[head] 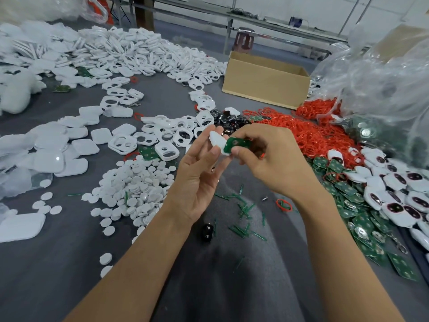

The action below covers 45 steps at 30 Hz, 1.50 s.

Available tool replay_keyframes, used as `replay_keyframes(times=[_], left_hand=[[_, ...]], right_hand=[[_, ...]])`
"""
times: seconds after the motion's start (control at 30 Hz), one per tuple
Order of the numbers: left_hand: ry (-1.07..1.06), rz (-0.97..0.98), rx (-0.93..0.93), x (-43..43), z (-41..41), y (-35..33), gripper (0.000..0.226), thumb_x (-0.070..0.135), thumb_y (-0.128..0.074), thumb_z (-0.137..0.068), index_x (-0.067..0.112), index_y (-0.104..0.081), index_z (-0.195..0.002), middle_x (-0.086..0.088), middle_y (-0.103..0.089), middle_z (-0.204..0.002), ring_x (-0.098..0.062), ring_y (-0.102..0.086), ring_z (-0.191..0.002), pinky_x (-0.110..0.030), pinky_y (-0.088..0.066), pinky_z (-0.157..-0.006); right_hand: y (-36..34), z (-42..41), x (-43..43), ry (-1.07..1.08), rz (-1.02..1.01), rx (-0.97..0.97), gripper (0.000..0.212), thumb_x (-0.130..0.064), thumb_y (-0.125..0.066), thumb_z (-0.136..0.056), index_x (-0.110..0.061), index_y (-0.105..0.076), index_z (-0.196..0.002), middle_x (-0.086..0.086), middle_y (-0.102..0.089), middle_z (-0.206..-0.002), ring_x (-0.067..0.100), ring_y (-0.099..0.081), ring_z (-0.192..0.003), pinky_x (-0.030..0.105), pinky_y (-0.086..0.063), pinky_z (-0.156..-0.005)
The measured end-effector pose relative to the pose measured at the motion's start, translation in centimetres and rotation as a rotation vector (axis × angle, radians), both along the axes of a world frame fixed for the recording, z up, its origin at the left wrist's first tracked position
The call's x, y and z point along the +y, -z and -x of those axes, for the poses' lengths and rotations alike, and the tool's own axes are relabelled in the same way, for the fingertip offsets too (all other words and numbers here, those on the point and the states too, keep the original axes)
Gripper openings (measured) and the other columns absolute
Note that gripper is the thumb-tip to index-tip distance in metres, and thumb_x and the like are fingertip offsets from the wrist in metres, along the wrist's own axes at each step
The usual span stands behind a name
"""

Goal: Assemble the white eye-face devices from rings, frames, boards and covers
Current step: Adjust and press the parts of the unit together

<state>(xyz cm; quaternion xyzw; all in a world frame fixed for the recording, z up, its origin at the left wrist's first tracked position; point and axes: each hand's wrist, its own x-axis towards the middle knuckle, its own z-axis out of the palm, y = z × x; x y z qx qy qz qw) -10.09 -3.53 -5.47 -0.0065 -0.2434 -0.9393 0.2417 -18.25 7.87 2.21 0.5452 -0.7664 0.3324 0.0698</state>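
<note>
**Green board meets white piece, end to edge, between the two hands**

Green and small, the circuit board (236,143) is pinched in the curled thumb and fingers of the right hand (267,159). Its long axis runs roughly level, out of that hand's fingertips toward the left hand (199,173).

The left hand pinches a white piece (217,138) between its thumb and its fairly straight fingers. The piece is seen nearly edge-on, so I cannot tell whether it is a frame or a cover. Its long axis slants down toward the right hand, and its lower end touches the board's near end.

The coming move probably turns on that slant. The board lies just to the right of the left hand's fingertips and points at the piece's edge rather than lying flat against it. One of the two likely has to be turned before they seat.

Both hands hang above the desk (69,263), about equally near the joint. Loose red rings (308,133) lie beyond the right hand.
</note>
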Motion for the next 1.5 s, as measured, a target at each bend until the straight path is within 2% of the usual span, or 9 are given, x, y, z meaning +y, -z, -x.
replay_keyframes(times=[0.27,0.4,0.47,0.57,0.73,0.9,1.1,1.3,1.5], left_hand=[[-0.009,0.033,-0.012,0.1,0.0,0.1,0.053,0.002,-0.060,-0.079,0.010,-0.055,-0.130,-0.007,-0.057,-0.138,-0.018,-0.064,-0.113,-0.025,-0.056,-0.084],[-0.033,0.080,-0.039,0.0,0.1,0.0,0.048,0.004,-0.062,-0.077,0.013,-0.059,-0.125,-0.007,-0.054,-0.127,-0.012,-0.070,-0.096,-0.023,-0.057,-0.079],[-0.061,0.127,-0.079,0.0,0.2,0.1,0.049,0.006,-0.064,-0.076,0.012,-0.059,-0.125,-0.009,-0.061,-0.126,-0.013,-0.068,-0.100,-0.023,-0.057,-0.080],[-0.105,0.185,-0.123,0.0,0.3,0.1,0.049,0.006,-0.067,-0.072,0.012,-0.062,-0.121,-0.001,-0.073,-0.106,-0.013,-0.069,-0.095,-0.023,-0.057,-0.082],[-0.194,0.180,-0.181,0.0,0.5,0.1,0.048,0.006,-0.069,-0.067,0.013,-0.063,-0.114,0.005,-0.074,-0.083,-0.009,-0.071,-0.081,-0.020,-0.057,-0.074],[-0.254,0.140,-0.252,0.0,0.5,0.2,0.046,0.005,-0.072,-0.065,0.012,-0.066,-0.110,0.000,-0.072,-0.109,-0.012,-0.071,-0.089,-0.021,-0.057,-0.073],[-0.288,0.129,-0.288,-0.1,0.5,0.2,0.048,0.007,-0.074,-0.061,0.013,-0.067,-0.109,-0.001,-0.074,-0.097,-0.013,-0.072,-0.087,-0.020,-0.056,-0.072],[-0.199,0.193,-0.262,-0.2,0.4,0.2,0.050,0.011,-0.075,-0.061,0.012,-0.066,-0.110,0.001,-0.076,-0.093,-0.012,-0.072,-0.084,-0.020,-0.057,-0.072],[-0.213,0.234,-0.268,0.1,0.3,0.0,0.048,0.013,-0.075,-0.059,0.013,-0.067,-0.107,0.000,-0.076,-0.090,-0.010,-0.072,-0.084,-0.018,-0.056,-0.071]], right_hand=[[0.0,0.0,0.0,0.020,-0.004,0.026,0.007,-0.004,-0.066,-0.082,-0.010,-0.069,-0.085,-0.001,-0.064,-0.073,0.014,-0.057,-0.066,0.025,-0.043,-0.064],[-0.1,-0.1,-0.1,0.036,-0.010,0.025,0.008,-0.004,-0.066,-0.081,-0.011,-0.070,-0.083,-0.006,-0.063,-0.069,0.013,-0.060,-0.066,0.030,-0.048,-0.066],[-0.1,0.0,0.0,0.055,-0.009,0.013,0.010,-0.004,-0.066,-0.080,-0.013,-0.071,-0.081,-0.010,-0.062,-0.066,0.013,-0.062,-0.065,0.034,-0.051,-0.068],[0.0,-0.1,0.0,0.082,-0.007,0.024,0.010,-0.004,-0.067,-0.078,-0.013,-0.071,-0.077,-0.003,-0.065,-0.065,0.018,-0.062,-0.062,0.037,-0.051,-0.066],[0.6,-0.7,-0.7,0.153,-0.006,0.093,0.006,-0.006,-0.067,-0.077,-0.011,-0.069,-0.074,0.001,-0.062,-0.062,0.018,-0.054,-0.060,0.034,-0.045,-0.064],[1.3,-1.2,-1.2,0.197,0.021,0.122,0.004,-0.004,-0.065,-0.077,-0.006,-0.067,-0.075,0.007,-0.063,-0.068,0.024,-0.053,-0.065,0.039,-0.041,-0.065],[1.8,-1.7,-1.6,0.222,0.033,0.143,0.007,-0.006,-0.061,-0.081,-0.003,-0.065,-0.076,0.010,-0.060,-0.070,0.030,-0.052,-0.067,0.041,-0.041,-0.063],[1.0,-0.4,-0.7,0.163,0.040,-0.159,0.012,-0.003,-0.065,-0.081,-0.013,-0.071,-0.078,0.006,-0.068,-0.067,0.026,-0.066,-0.065,0.041,-0.054,-0.066],[0.7,-0.3,-0.2,0.159,0.041,-0.215,0.017,-0.002,-0.068,-0.081,-0.017,-0.072,-0.072,0.004,-0.069,-0.062,0.016,-0.068,-0.058,0.028,-0.052,-0.058]])
